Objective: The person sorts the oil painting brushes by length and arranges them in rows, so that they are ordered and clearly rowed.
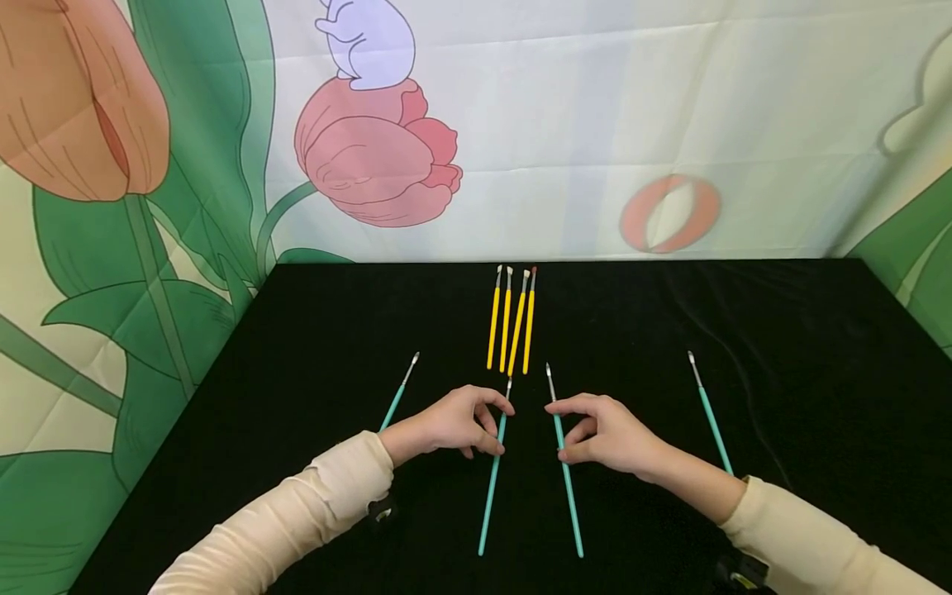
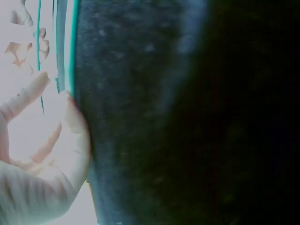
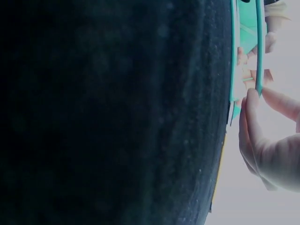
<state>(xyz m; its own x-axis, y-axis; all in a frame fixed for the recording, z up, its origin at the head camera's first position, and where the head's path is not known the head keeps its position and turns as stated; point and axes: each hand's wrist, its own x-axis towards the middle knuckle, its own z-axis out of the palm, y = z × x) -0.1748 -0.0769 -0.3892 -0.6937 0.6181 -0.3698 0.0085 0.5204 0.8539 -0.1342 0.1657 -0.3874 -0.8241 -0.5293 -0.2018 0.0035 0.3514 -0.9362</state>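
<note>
My left hand [image 1: 464, 420] holds a teal-handled paintbrush [image 1: 488, 504], index fingertip near its metal collar and thumb lower on the handle. To the right, my right hand [image 1: 613, 436] grips a second teal paintbrush [image 1: 571, 504] between thumb and index finger. Both brushes point bristles away from me, their tops leaning slightly toward one another in a narrow gap. In the right wrist view, the fingertips [image 3: 253, 96] meet at a teal handle [image 3: 259, 47]. The left wrist view is overexposed around the left hand [image 2: 51, 164].
Several yellow-handled paintbrushes [image 1: 508, 330] lie side by side just beyond the hands. Another teal paintbrush [image 1: 392, 406] lies slanted at the left, partly behind my left wrist. One more teal paintbrush [image 1: 710, 417] lies at the right, by my forearm. Black cloth [image 1: 610, 318] covers the table.
</note>
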